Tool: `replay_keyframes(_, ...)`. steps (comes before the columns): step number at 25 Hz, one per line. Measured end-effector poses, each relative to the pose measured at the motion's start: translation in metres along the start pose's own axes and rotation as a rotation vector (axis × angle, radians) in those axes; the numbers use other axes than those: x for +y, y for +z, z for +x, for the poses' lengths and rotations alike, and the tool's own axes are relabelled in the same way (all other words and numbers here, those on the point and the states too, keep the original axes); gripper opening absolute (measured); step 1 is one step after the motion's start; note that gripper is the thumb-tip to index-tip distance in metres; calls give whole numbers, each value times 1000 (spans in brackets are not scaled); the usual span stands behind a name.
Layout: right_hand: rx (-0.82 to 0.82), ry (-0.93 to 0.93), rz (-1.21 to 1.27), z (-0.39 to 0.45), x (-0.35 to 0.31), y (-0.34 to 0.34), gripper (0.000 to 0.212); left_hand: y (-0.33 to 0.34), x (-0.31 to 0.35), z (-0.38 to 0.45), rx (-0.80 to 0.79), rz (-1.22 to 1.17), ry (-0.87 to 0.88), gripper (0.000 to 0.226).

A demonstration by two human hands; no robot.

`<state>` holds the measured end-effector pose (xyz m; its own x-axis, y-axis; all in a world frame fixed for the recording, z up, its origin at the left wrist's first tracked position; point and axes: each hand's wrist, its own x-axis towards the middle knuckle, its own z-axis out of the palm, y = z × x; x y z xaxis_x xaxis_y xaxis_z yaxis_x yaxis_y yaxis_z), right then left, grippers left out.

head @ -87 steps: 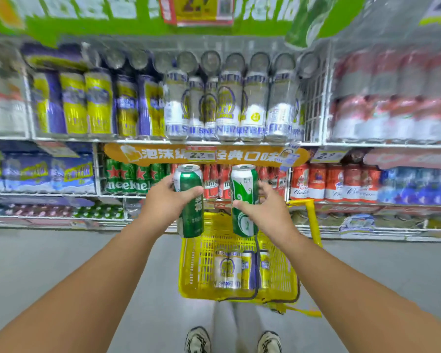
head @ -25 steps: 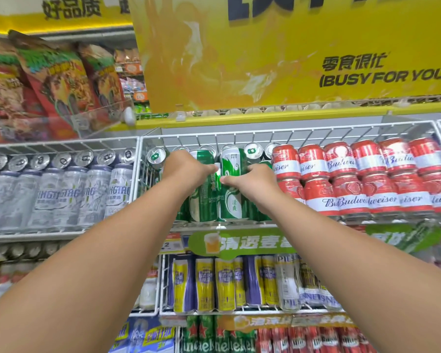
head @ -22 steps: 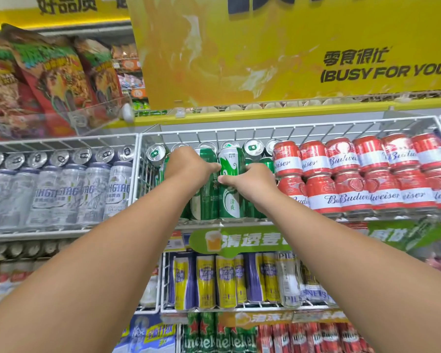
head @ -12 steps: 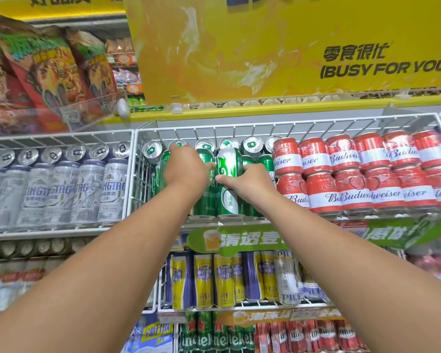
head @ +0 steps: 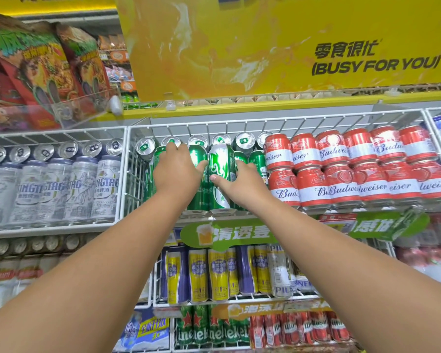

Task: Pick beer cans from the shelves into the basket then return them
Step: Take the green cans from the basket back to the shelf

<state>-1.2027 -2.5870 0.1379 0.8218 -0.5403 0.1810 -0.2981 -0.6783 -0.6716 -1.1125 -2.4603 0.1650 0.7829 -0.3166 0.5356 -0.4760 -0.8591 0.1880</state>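
Both arms reach up to a white wire shelf of tall green cans. The left hand wraps around a dark green can, fingers curled over its left side and the thumb pointing right across its front. The right hand grips a lighter green can with a white swirl, thumb on the front, fingers curled behind its right side. The two cans stand upright, side by side and touching, their bases on the front edge of the shelf just below the hands. More green cans stand behind and to either side of them, with further cans lying on top, lids facing out.

Right of the right hand, red Budweiser cans are stacked two high. Left of the left hand, beyond a wire divider, stand silver cans. Below the forearms hangs a green shelf sign, and under it a row of yellow-and-purple cans. Above the hands hangs a yellow banner; snack bags sit up to the left.
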Motion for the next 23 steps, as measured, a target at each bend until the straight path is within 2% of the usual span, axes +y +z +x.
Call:
replay_keyframes(3,28,-66,-72,-6,7,-2,94,5,-13,-14,79,92,109,59)
replay_keyframes(8,65,-257,-290,-17,22,-12,87,13,-37,-33,21,202,170,74)
replay_keyframes(14,108,-388,-526,-37,41,-21,80,9,-44,-69,-32,296,206,78)
replay_keyframes(18,81,-404,-610,-68,56,-24,76,4,-45,-98,-48,284,246,78)
replay_keyframes(23,55,-338,-695,-125,79,-33,77,-4,-50,-144,-82,189,289,77)
